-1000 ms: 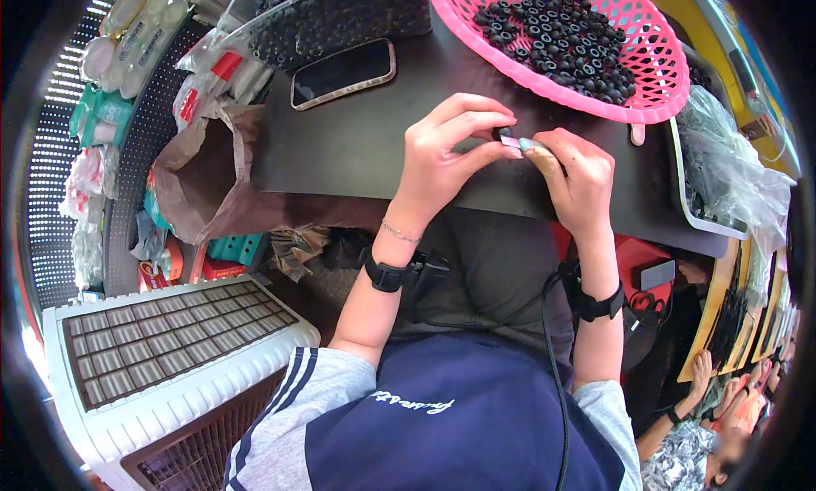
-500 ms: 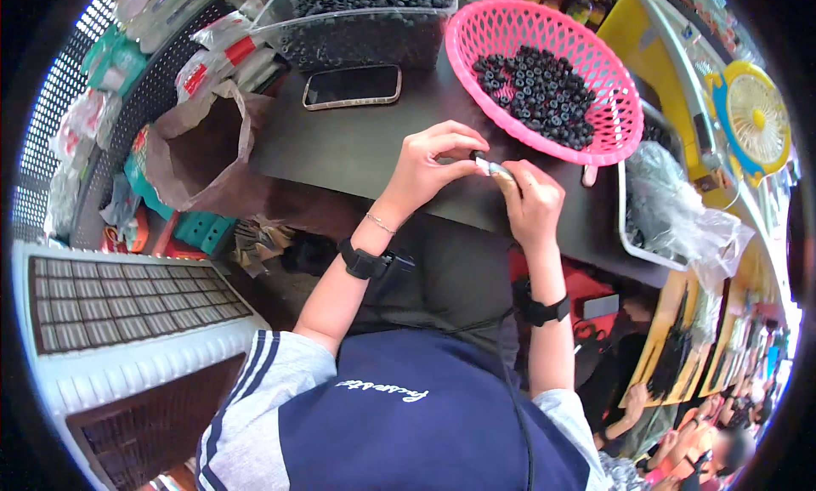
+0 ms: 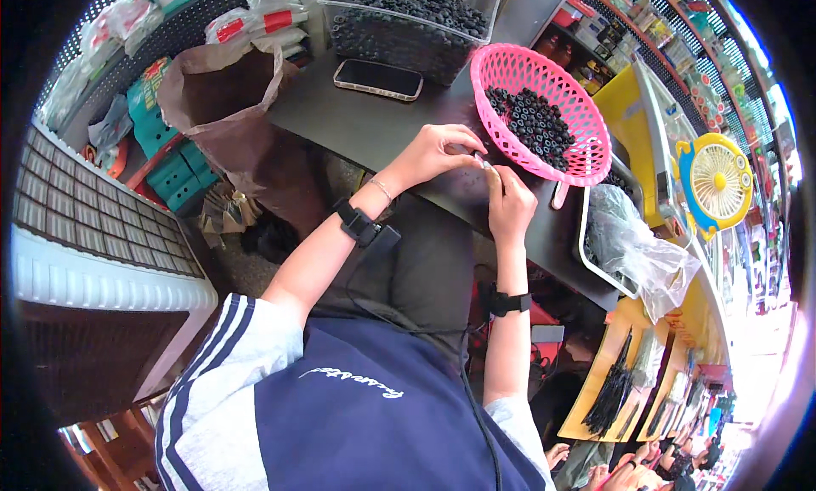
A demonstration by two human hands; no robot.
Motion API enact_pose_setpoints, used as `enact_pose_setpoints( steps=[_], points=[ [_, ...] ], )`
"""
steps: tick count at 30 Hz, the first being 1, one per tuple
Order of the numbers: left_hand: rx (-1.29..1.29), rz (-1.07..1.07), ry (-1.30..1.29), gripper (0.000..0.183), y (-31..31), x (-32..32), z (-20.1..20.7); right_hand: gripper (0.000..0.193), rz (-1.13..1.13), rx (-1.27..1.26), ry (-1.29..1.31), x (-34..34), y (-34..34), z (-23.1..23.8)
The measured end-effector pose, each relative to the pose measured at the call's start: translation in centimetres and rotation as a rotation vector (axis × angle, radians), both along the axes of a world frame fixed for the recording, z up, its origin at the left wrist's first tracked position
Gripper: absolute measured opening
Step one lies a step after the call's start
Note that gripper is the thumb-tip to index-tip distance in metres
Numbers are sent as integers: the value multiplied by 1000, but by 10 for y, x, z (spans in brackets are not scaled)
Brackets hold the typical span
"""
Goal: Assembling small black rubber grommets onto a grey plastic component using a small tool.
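My left hand [image 3: 438,157] and my right hand [image 3: 512,204] meet fingertip to fingertip over the front edge of the dark table [image 3: 374,138]. The left thumb and forefinger pinch a small black piece [image 3: 478,156], which looks like those in the basket. My right fingers close on something small and pale beside it, too small to make out. Just beyond the hands sits a pink plastic basket [image 3: 601,155] with many small black ring-shaped pieces [image 3: 535,125] in it.
A clear bin [image 3: 408,34] of black pieces stands at the back, a phone [image 3: 378,79] before it. At left is an open brown bag [image 3: 217,108]. A tray with a plastic bag [image 3: 633,236] and a yellow-and-blue fan [image 3: 718,185] are at right. Other people's hands show lower right.
The view has turned and tilted, so the basket and table appear shifted. My hands stay together in their pinch, with only slight finger movement.
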State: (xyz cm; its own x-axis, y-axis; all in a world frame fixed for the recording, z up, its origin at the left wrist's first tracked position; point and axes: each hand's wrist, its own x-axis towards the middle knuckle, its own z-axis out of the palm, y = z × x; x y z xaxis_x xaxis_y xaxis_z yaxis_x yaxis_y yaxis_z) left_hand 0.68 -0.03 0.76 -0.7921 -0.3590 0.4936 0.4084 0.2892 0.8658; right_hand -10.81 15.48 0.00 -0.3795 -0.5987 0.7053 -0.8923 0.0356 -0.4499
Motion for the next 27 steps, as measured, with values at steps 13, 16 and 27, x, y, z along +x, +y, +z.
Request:
enact_pose_setpoints(
  steps=[13, 16, 27],
  points=[
    [-63, 60, 40, 17, -4, -2, -10, 22, -78, 93, -1, 3, -3, 1],
    [77, 47, 44, 19, -6, -3, -12, 27, -108, 62, -7, -3, -6, -6],
    [152, 89, 10, 14, -3, 1, -8, 32, -99, 155, -184, -6, -6, -7]
  ],
)
